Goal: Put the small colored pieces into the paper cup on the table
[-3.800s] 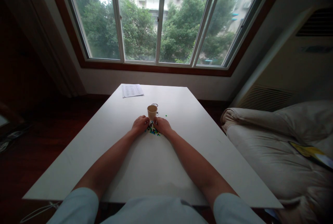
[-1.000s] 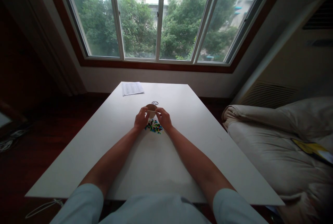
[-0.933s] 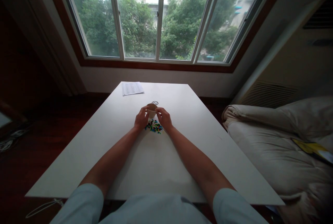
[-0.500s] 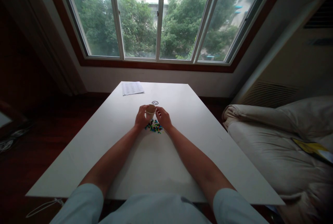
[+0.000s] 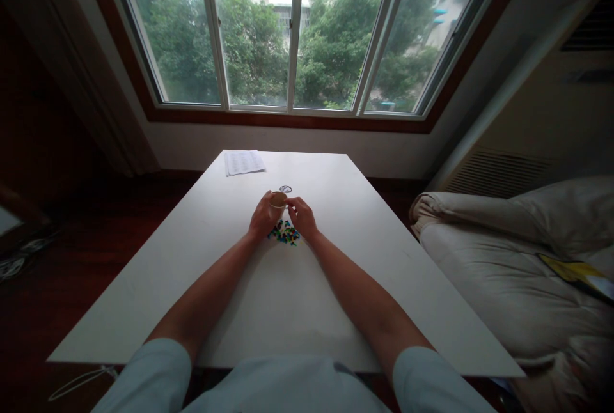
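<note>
A small tan paper cup point(image 5: 277, 202) stands on the white table point(image 5: 230, 298), far in front of me. My left hand point(image 5: 263, 217) is wrapped around the cup's left side. My right hand point(image 5: 300, 217) is at the cup's right rim with its fingers pinched together; what they hold is too small to make out. A little heap of colourful beads point(image 5: 284, 233) in blue, green and yellow lies on the table between my wrists, just in front of the cup.
A small ring-shaped object point(image 5: 285, 189) lies just behind the cup. A printed sheet of paper point(image 5: 244, 162) rests at the table's far left corner. A bed with pale bedding point(image 5: 518, 285) stands to the right. Windows fill the far wall.
Both hands rose from the bead heap to the cup. Over the last second the left hand closed around the cup and the right hand stayed at its rim.
</note>
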`<state>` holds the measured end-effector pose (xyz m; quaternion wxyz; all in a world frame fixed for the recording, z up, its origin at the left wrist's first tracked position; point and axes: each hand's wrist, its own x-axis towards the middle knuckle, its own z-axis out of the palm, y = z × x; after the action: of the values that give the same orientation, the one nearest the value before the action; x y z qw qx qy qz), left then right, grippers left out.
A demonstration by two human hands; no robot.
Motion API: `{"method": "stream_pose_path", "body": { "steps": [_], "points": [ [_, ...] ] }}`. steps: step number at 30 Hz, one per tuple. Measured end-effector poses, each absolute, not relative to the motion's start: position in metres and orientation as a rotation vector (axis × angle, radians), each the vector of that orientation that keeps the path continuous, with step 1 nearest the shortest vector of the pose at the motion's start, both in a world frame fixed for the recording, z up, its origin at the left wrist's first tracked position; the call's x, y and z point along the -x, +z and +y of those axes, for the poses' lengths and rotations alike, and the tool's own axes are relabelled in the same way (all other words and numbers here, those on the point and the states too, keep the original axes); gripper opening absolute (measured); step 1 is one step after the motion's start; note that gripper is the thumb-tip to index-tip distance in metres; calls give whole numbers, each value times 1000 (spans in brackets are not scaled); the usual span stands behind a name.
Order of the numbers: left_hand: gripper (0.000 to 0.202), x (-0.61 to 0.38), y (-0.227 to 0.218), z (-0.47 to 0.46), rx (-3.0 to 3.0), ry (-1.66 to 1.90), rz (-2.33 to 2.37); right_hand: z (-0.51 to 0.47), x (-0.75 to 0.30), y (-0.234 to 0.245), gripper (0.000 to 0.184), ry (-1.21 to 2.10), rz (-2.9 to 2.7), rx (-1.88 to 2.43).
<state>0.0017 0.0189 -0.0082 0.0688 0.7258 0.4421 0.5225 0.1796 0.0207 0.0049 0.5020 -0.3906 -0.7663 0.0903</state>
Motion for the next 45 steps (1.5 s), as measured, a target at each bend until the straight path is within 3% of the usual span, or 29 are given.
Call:
{"method": "stream_pose_path", "body": {
  "steps": [6, 17, 25, 32, 45],
  "points": [
    [54, -1, -1, 16, -2215, 1545, 1523, 18, -176, 7, 27, 217, -1895, 909],
    [25, 5, -5, 18, -2208, 1507, 1471, 17, -174, 8, 29, 247, -1861, 908],
    [37, 5, -2, 13, -2198, 1424, 1374, 25, -184, 4, 38, 217, -1815, 923],
    [34, 5, -6, 16, -2241, 1476, 1337, 23, -181, 4, 13, 258, -1847, 900],
    [33, 7, -11, 21, -2114, 1442, 1370, 36, -190, -5, 28, 404, -1799, 890]
  ]
}}
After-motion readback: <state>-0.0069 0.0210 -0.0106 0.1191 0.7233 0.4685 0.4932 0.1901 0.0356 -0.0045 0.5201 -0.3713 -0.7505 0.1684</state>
